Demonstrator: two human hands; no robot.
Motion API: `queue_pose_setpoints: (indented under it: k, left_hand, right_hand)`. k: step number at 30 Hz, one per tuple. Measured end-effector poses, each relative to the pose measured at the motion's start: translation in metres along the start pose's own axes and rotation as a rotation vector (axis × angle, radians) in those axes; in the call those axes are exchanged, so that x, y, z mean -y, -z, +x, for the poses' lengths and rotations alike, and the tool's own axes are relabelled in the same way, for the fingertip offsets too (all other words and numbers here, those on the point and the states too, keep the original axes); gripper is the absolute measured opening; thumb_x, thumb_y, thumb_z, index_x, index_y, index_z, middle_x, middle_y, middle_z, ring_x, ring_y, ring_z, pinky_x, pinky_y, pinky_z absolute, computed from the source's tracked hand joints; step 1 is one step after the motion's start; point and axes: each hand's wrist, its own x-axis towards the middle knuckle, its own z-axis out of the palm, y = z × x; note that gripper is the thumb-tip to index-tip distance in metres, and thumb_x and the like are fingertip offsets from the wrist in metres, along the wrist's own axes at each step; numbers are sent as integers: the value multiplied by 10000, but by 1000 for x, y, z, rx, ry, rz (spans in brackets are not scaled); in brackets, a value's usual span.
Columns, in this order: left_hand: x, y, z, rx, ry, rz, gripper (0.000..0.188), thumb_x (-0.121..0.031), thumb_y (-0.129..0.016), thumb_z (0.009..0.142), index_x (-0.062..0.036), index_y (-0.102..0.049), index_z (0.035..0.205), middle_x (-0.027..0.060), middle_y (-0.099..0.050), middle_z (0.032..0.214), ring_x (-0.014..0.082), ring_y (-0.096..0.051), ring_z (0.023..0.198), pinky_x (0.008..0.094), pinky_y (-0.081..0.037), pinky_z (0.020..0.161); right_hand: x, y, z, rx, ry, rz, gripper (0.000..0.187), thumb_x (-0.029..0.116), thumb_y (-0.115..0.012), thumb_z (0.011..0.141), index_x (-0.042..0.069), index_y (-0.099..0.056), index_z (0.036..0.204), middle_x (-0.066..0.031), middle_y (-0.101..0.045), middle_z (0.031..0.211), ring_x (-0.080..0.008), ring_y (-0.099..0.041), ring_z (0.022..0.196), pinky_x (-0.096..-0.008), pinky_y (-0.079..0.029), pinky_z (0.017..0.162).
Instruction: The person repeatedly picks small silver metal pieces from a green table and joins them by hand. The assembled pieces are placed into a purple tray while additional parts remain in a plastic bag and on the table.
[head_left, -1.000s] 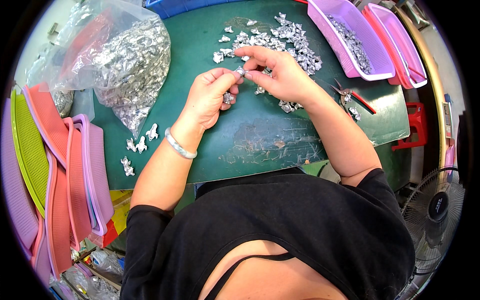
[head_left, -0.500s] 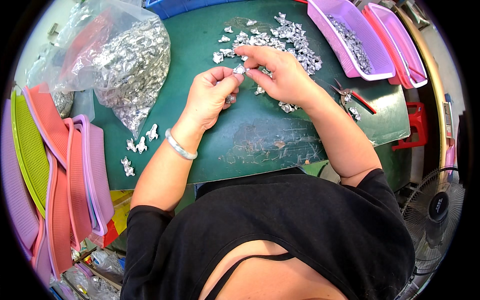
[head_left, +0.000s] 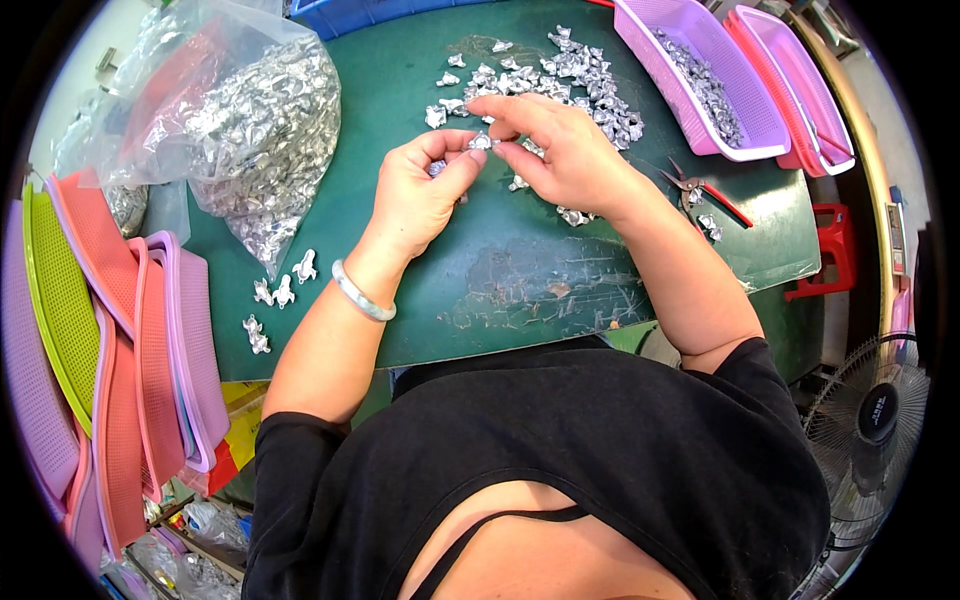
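A small shiny silver metal casting [head_left: 482, 142] is pinched between the thumb and fingers of my left hand [head_left: 415, 195], above the table. A bit of another silver piece [head_left: 437, 168] shows inside the curl of that hand. My right hand [head_left: 570, 155] meets the casting from the other side, thumb and a bent finger closed at its edge, forefinger stretched out above. How much of it the right fingertips grip is partly hidden. Beyond both hands lies a loose heap of similar silver castings [head_left: 598, 85], and a few more sit just under the right hand.
A clear plastic bag [head_left: 265, 130] full of castings stands at left, with several loose ones [head_left: 284, 291] near it. Red-handled cutters [head_left: 705, 195] lie at right. A purple basket [head_left: 760, 125] holds castings. Stacked baskets [head_left: 185, 340] lean at left; a fan [head_left: 875, 415] stands lower right.
My left fingers have shifted their hold slightly, and the piece inside that hand now shows in a different spot. The right hand has barely moved.
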Motion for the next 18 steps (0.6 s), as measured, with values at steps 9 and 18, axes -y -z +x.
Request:
queue_pose_setpoints:
  k: [9, 18]
  left_hand:
    - [3, 0, 1, 3, -6, 6, 156, -101, -554, 837, 0, -606, 943, -15, -527, 635, 41, -452, 534, 170, -358, 475]
    - [0, 1, 0, 19, 71, -75, 171, -141, -566, 828, 11, -611, 893, -5, -540, 641, 42, -460, 545, 178, -377, 487]
  right_hand:
    - [1, 1, 0, 31, -39, 65, 420, -11, -562, 735, 18, -500, 1148, -49, -577, 728, -205, -579, 713, -304, -462, 684]
    - [-1, -2, -2, 29, -174, 285, 383, 19, -538, 726, 21, -512, 1108, -68, -575, 685, -198, -561, 615, -289, -444, 581]
